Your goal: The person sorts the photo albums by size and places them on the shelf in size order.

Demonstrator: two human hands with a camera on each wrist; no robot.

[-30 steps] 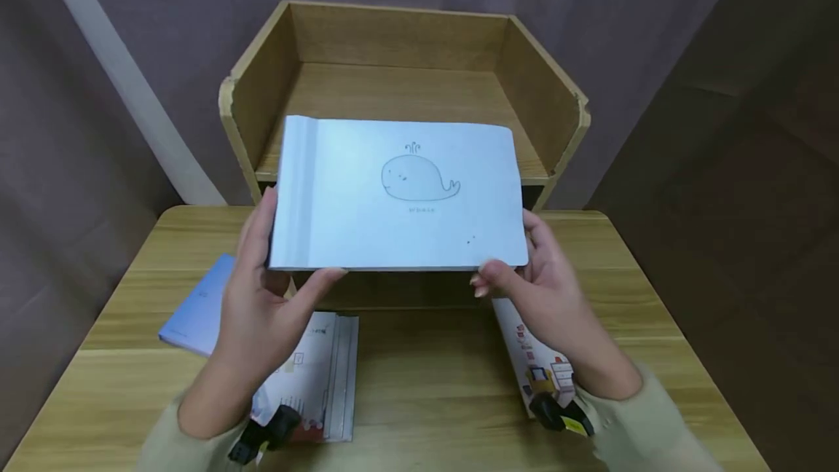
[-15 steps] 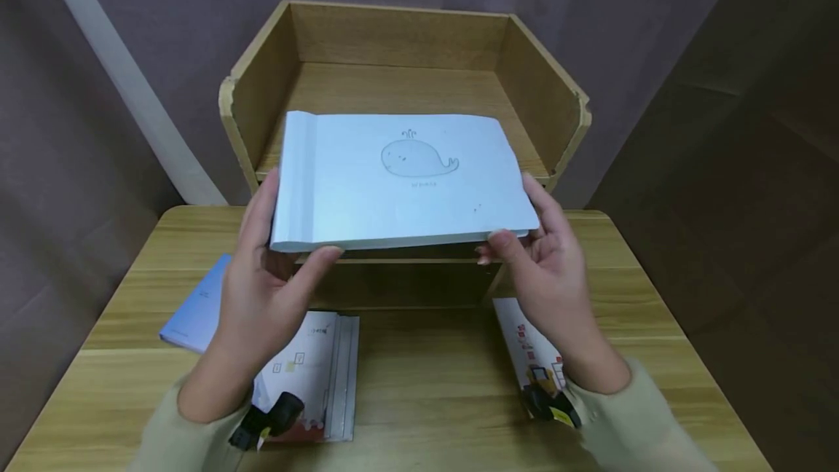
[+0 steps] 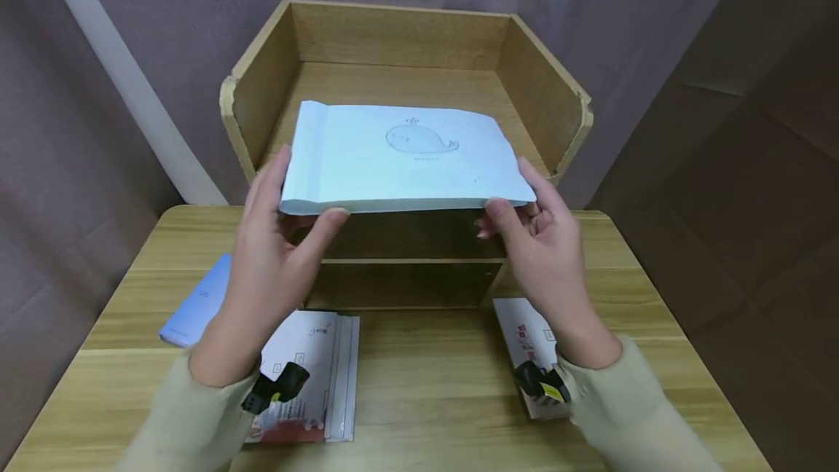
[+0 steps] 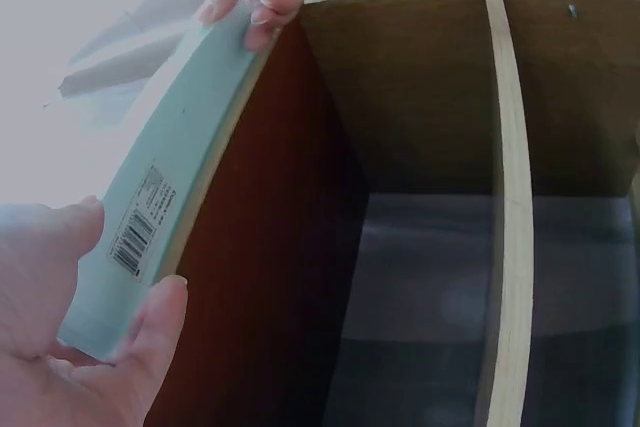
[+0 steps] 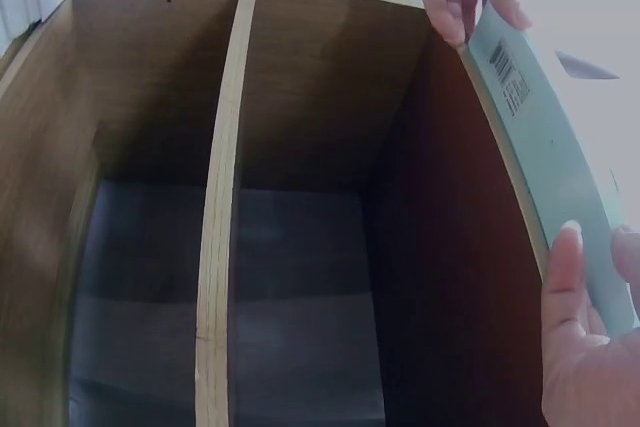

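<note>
A pale blue book (image 3: 367, 173) with a whale line drawing on its cover lies nearly flat between both hands, overlapping the front of the wooden shelf's top tier in the head view. My left hand (image 3: 278, 261) grips its left end, thumb at the near edge. At the right end, my right hand (image 3: 550, 253) pinches the near corner, with some fingertips showing below. In the left wrist view the book's pale green edge (image 4: 190, 127) carries a barcode sticker (image 4: 140, 222). That edge is right at the shelf's top board in both wrist views.
The wooden shelf (image 3: 400, 35) has raised sides and back, with compartments split by a board (image 4: 512, 247). On the table (image 3: 419, 377) lie a blue book (image 3: 197, 308), white books (image 3: 304, 341) at left, and a white book (image 3: 521, 323) under the right wrist.
Both hands have moved the pale blue book forward and up in the head view, toward the shelf's top tier. It has tipped from facing me to nearly flat.
</note>
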